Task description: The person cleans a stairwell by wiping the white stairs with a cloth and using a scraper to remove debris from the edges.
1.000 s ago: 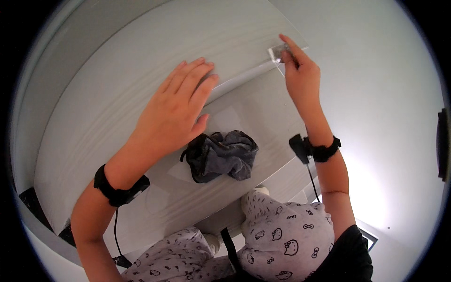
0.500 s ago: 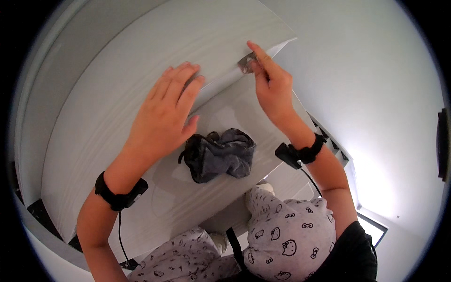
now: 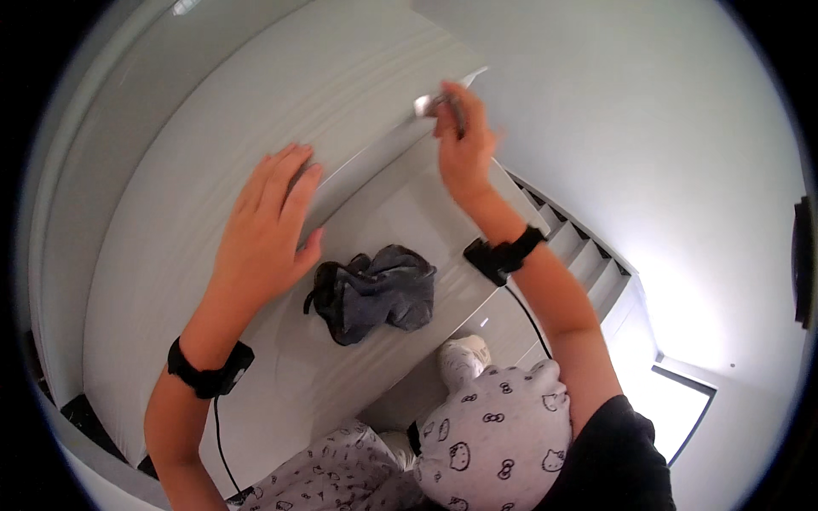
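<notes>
My right hand [image 3: 467,153] is closed around a small flat metal blade, perhaps a scraper [image 3: 426,106]; motion blurs it and its handle is mostly hidden. Its shiny end stands out to the left of my fingers, near the far end of the upper stair tread's front edge. My left hand [image 3: 264,221] lies open, fingers stretched over the front edge of the upper stair tread [image 3: 204,136]. Just below and right of it, a crumpled dark grey cloth [image 3: 383,294] with black edging rests on the lower tread [image 3: 294,366].
A white wall [image 3: 613,111] borders the treads on the right. Further stairs [image 3: 579,247] go down at the right, toward a bright opening [image 3: 682,409]. My patterned trouser legs [image 3: 503,434] are at the bottom. Thin cables hang from the black wristbands [image 3: 209,370].
The blade has tilted and caught the light as my right hand turned. My left hand has slid a little down and left. The whole view has shifted; the cloth lies as before.
</notes>
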`<action>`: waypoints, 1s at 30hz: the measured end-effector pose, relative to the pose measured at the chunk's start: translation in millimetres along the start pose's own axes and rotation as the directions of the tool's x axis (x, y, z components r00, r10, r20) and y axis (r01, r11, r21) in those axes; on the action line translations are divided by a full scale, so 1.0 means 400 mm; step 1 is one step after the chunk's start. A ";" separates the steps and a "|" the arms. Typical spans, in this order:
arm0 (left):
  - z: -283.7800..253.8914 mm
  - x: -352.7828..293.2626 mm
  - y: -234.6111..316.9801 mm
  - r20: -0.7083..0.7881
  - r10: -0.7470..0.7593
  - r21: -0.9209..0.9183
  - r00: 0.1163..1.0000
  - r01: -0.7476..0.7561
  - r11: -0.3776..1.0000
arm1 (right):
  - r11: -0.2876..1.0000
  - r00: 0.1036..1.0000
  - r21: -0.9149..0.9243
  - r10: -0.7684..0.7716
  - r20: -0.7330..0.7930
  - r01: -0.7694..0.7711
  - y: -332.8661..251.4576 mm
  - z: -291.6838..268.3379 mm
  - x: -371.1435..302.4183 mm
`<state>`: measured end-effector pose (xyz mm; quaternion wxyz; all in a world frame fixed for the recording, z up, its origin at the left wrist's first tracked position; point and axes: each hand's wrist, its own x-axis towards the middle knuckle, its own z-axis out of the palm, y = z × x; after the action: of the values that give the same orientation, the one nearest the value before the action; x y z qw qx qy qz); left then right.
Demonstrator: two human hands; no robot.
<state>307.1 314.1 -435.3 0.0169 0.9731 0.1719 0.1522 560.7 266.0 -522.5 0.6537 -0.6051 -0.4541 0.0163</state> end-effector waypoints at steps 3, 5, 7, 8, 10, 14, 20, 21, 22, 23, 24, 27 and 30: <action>-0.005 -0.001 0.009 0.049 -0.021 0.018 0.999 0.020 1.000 | 0.995 0.990 -0.045 -0.083 0.110 0.089 -0.006 0.033 -0.047; -0.006 0.005 0.010 0.031 0.002 0.079 1.000 -0.005 0.997 | 0.992 0.988 -0.016 -0.127 0.085 0.129 0.004 0.031 -0.039; -0.004 0.008 0.010 0.022 0.016 0.071 1.000 -0.017 0.997 | 0.995 0.995 -0.024 -0.101 0.025 0.101 0.018 0.024 -0.012; 0.000 0.008 0.011 0.015 0.019 0.074 1.000 -0.020 0.997 | 0.997 0.997 -0.017 -0.076 -0.032 0.076 0.025 0.022 -0.008; -0.005 0.003 0.015 0.045 0.002 0.109 0.999 -0.007 0.994 | 0.987 0.987 -0.002 -0.158 0.039 0.159 0.021 0.039 -0.039; 0.006 -0.001 0.007 0.051 0.004 0.148 0.999 -0.012 0.989 | 0.961 0.958 -0.016 -0.276 0.072 0.278 0.030 0.048 -0.043; 0.002 -0.001 0.000 0.084 -0.004 0.179 0.996 -0.012 0.984 | 0.961 0.963 -0.073 -0.268 0.005 0.268 0.035 0.063 -0.038; 0.007 -0.003 0.001 0.092 -0.004 0.175 0.996 -0.013 0.985 | 0.947 0.946 -0.039 -0.317 0.069 0.320 0.031 0.072 -0.041; 0.014 -0.005 0.003 0.087 -0.005 0.181 0.996 -0.011 0.983 | 0.930 0.922 0.000 -0.366 0.130 0.369 0.033 0.075 -0.047; 0.012 0.000 0.001 0.077 -0.003 0.196 0.997 -0.012 0.980 | 0.930 0.923 0.002 -0.365 0.125 0.367 0.048 0.070 -0.034; 0.006 0.004 0.003 0.079 -0.005 0.205 0.997 -0.011 0.979 | 0.962 0.962 0.012 -0.272 -0.012 0.272 0.067 0.063 -0.012; 0.010 0.009 0.007 0.086 -0.014 0.188 0.996 -0.003 0.982 | 0.975 0.970 -0.019 -0.221 -0.099 0.220 0.086 0.051 -0.007; 0.013 0.002 0.005 0.074 -0.002 0.205 0.997 -0.013 0.979 | 0.943 0.941 -0.020 -0.330 0.073 0.332 0.063 0.069 -0.049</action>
<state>310.1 312.6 -439.9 -0.0777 0.9752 0.1831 0.0975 545.7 282.8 -558.0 0.6215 -0.5298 -0.5715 -0.0802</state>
